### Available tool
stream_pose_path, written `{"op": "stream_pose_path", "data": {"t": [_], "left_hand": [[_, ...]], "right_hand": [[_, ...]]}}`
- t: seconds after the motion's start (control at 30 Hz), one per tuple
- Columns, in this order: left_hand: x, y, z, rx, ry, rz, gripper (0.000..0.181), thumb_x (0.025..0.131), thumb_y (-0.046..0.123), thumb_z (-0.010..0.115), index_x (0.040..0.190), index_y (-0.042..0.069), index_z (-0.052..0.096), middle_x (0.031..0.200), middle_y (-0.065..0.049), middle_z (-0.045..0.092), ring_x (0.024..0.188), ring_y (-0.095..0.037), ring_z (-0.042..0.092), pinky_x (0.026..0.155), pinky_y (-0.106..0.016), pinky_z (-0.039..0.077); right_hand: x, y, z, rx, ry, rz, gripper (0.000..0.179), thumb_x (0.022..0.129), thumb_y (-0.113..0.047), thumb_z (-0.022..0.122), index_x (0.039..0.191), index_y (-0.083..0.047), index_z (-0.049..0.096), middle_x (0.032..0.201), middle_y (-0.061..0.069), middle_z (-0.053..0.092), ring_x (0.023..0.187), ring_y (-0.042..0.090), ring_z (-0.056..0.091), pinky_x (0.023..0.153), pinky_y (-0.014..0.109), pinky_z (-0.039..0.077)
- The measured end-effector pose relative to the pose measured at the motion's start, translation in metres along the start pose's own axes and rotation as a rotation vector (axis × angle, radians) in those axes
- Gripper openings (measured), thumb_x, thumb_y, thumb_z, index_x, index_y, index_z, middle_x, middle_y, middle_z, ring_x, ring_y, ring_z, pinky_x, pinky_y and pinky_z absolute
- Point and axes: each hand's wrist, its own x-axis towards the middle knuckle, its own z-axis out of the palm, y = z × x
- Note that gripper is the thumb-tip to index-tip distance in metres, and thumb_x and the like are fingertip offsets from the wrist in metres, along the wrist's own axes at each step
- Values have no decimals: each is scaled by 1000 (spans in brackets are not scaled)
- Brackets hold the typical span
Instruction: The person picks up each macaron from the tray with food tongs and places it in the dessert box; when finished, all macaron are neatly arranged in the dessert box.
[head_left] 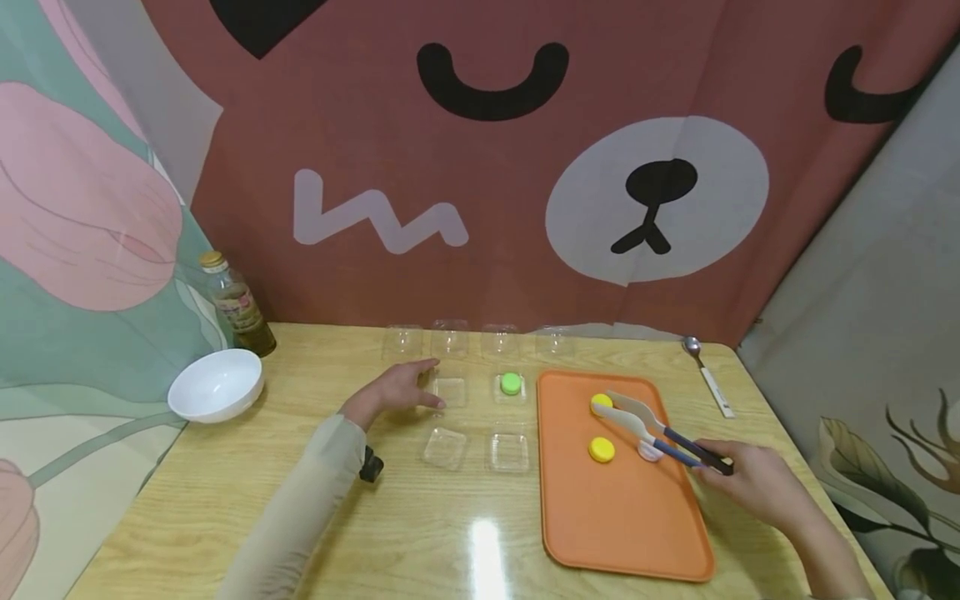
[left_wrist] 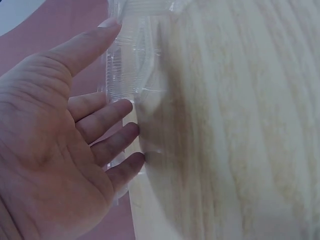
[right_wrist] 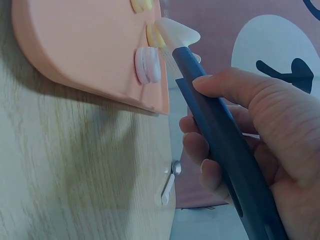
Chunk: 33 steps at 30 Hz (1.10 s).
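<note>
My right hand [head_left: 757,479] grips a pair of tongs [right_wrist: 210,115] with dark blue handles and pale tips. Over the orange tray [head_left: 622,525], the tips reach to the far yellow macaron [head_left: 602,405]. A second yellow macaron [head_left: 602,450] lies nearer, and a pale lilac macaron [right_wrist: 148,65] sits partly behind the tongs in the head view. My left hand [head_left: 393,389], thumb and fingers spread, is at the left edge of a clear plastic box [head_left: 452,392]. Beside that box, a green macaron [head_left: 511,383] sits in another clear box [head_left: 498,397].
Several clear plastic pieces [head_left: 450,340] line the table's back edge, and two more clear boxes [head_left: 510,452] stand nearer. A white bowl [head_left: 217,387] and a bottle [head_left: 242,308] occupy the left side. A spoon [head_left: 708,379] lies right of the tray.
</note>
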Motion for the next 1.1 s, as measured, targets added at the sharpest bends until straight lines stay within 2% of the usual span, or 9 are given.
{"op": "stream_pose_path", "data": {"t": [0.13,0.47,0.7,0.87,1.1], "left_hand": [[0,-2,2,-10,14,-6,91,87,38,80,161,17,31,164,-14,35,153,-36,30,122,-55,32],[2,-4,3,-11,32,-11,91,86,39,81,160,17,31,161,-14,40,151,-34,35,121,-53,34],[3,-4,4,-3,27,-6,89,87,38,81,159,15,34,162,-12,40,151,-34,35,121,-53,33],[2,-4,4,1,28,-13,88,86,39,81,158,16,36,161,-12,41,150,-34,36,121,-53,35],[1,-3,4,2,44,-17,86,87,39,80,158,18,36,159,-13,44,149,-34,38,120,-53,35]], "right_hand": [[-1,0,1,7,-22,16,44,91,-31,74,127,-6,70,65,-6,48,52,8,33,48,24,28],[0,2,1,5,-50,29,43,91,-30,74,127,-7,71,75,-5,60,61,13,41,51,26,26],[-2,4,4,5,-49,29,45,91,-32,74,128,-7,70,66,-5,50,54,10,34,49,25,27],[-2,5,5,-1,-53,52,46,92,-34,73,129,-8,70,64,-5,44,56,11,34,50,25,26],[-4,5,6,-5,-8,44,45,91,-35,74,128,-9,71,60,-8,38,54,10,32,49,24,25]]}}
